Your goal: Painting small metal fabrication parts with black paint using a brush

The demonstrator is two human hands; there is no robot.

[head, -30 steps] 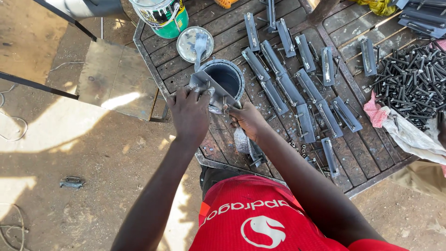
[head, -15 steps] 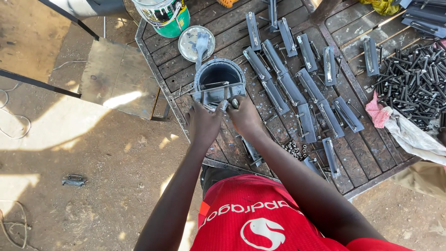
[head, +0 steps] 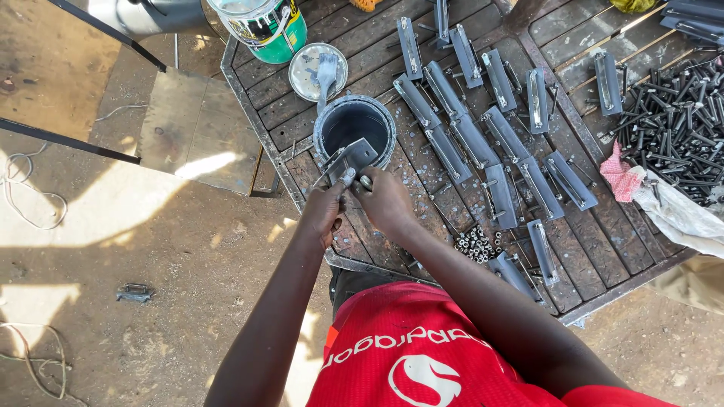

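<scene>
Bright, hard daylight from above. Sharp focus near the grip, where both hands (head: 354, 200) meet at the grey metal bracket (head: 348, 160). Left of the grip, burnt-out white sun patches on the sandy brown ground (head: 113, 249), detail lost there. Deep shade inside the round grey paint tin (head: 354, 126) just beyond the grip. Slight wide-angle bending at the far edges. No motion blur.

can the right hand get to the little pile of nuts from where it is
Probably yes: the right hand grips a bracket over the can, and bare table lies between it and the nuts.
</scene>
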